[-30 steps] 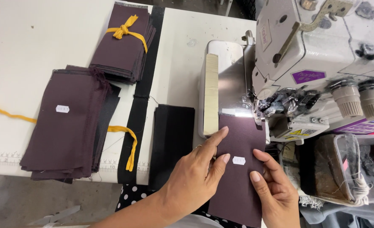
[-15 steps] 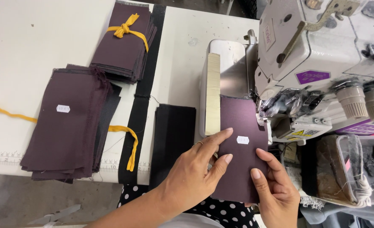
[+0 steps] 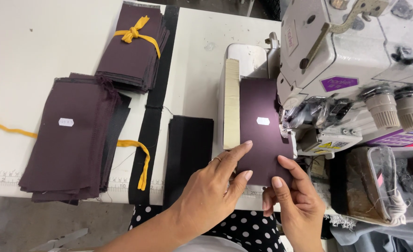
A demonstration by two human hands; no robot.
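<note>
I am pressing my left hand [image 3: 216, 186] flat, fingers spread, on the near left part of the dark piece [image 3: 262, 135], and I am pinching its near right corner with my right hand [image 3: 293, 200]. The piece is lying on the machine [image 3: 356, 60] bed, its long axis running straight away from me, its far right edge just beside the presser foot. My right hand is nearer that side. Out on the worktop [image 3: 24, 42] are lying a loose stack [image 3: 69, 140] and a tied bundle [image 3: 134, 46].
</note>
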